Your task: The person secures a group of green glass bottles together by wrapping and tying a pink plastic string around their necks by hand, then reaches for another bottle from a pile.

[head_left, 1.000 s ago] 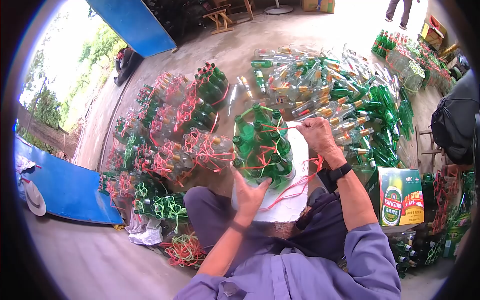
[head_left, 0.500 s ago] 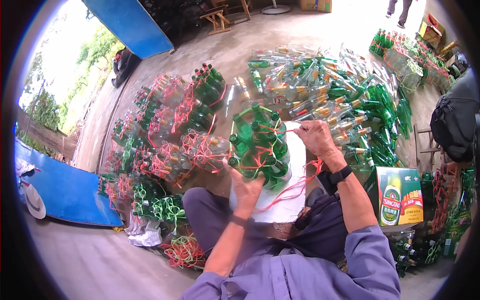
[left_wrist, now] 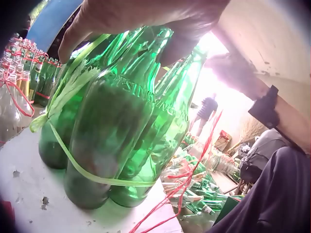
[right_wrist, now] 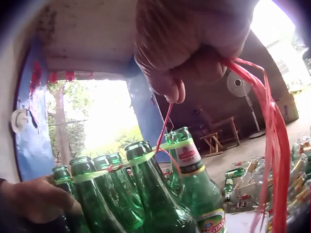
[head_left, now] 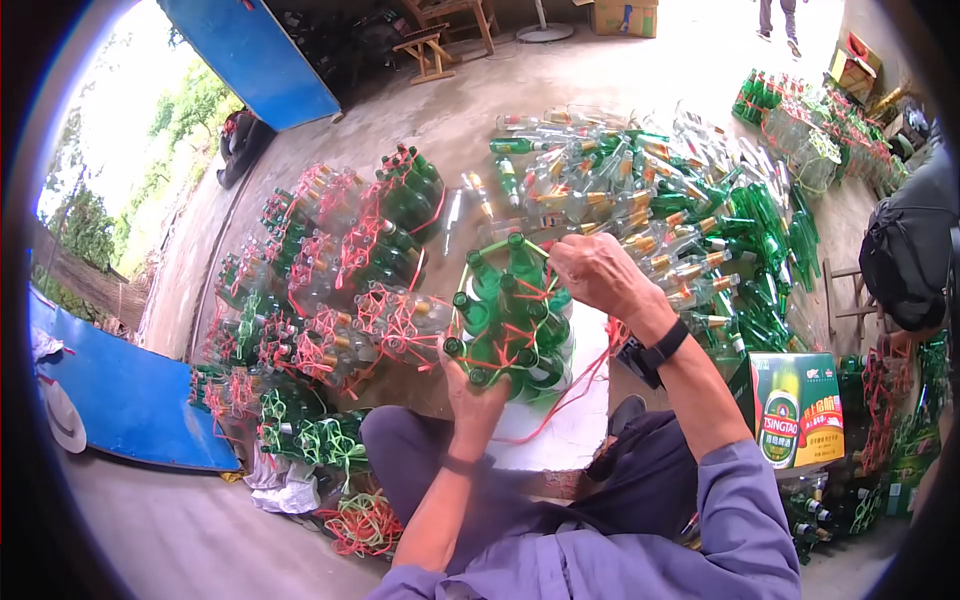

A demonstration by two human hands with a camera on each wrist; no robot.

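Note:
A bundle of several green beer bottles stands on a white board in front of the person. Light green strap circles it low down and again at the necks, while red plastic twine is laced between the necks. The left hand grips the bottle necks at the near left side, its thumb and fingers wrapped about them. Over the far right of the bundle, the right hand pinches the red twine, which runs taut down to a neck. Loose red strands hang from that hand's other side.
Tied bottle bundles stand to the left, and a heap of loose bottles lies ahead and right. A Tsingtao carton sits by the right elbow, with a black backpack beyond. Tangled twine lies near the left knee.
The right hand has moved left, closer over the bundle, with its knuckles turned up and the twine still pinched. The left hand stays on the near left necks.

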